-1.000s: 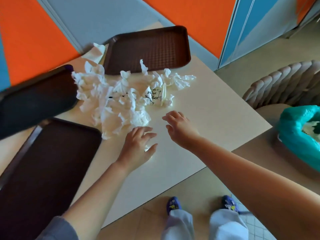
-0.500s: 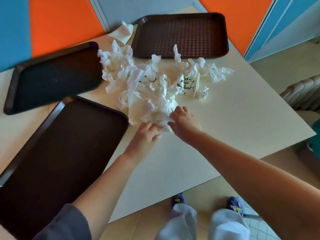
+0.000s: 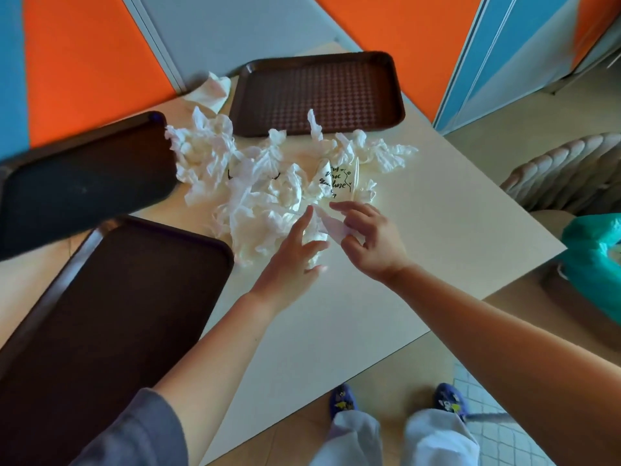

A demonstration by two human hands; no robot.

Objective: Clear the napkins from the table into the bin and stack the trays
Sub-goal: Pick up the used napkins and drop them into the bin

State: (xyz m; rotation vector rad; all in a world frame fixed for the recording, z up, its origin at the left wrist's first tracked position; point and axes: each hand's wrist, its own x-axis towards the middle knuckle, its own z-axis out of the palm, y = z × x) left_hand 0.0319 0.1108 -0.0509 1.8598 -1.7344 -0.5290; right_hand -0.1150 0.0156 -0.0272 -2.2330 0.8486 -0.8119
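1. The left hand (image 3: 289, 264) reaches up from the lower left of the frame to the near edge of the napkin heap (image 3: 268, 183); its fingers (image 3: 302, 223) are straight and spread, the tips touching the crumpled paper
2. The right hand (image 3: 373, 240) sits just right of it, near the centre of the frame, thumb and curled fingers pinching a small flat piece of napkin (image 3: 331, 227) that lies between the two hands
3. The heap of white crumpled napkins spreads across the middle of the pale surface (image 3: 437, 230), from the centre left to the upper centre; one printed napkin (image 3: 334, 183) with black lettering stands among them just above the right hand
4. A single napkin (image 3: 210, 90) lies apart at the top, by the wall
5. Three dark brown trays lie flat and unstacked around the heap: one tray (image 3: 319, 92) in the upper centre with a textured bottom, a second tray (image 3: 80, 183) at the centre left, and a third tray (image 3: 111, 314) at the lower left, its corner touching the heap
6. The bin with a teal liner (image 3: 594, 257) stands off the surface at the right edge of the frame, with something white showing inside
7. A padded chair (image 3: 568, 173) sits above the bin, and blue shoes (image 3: 342, 398) show on the floor at the bottom
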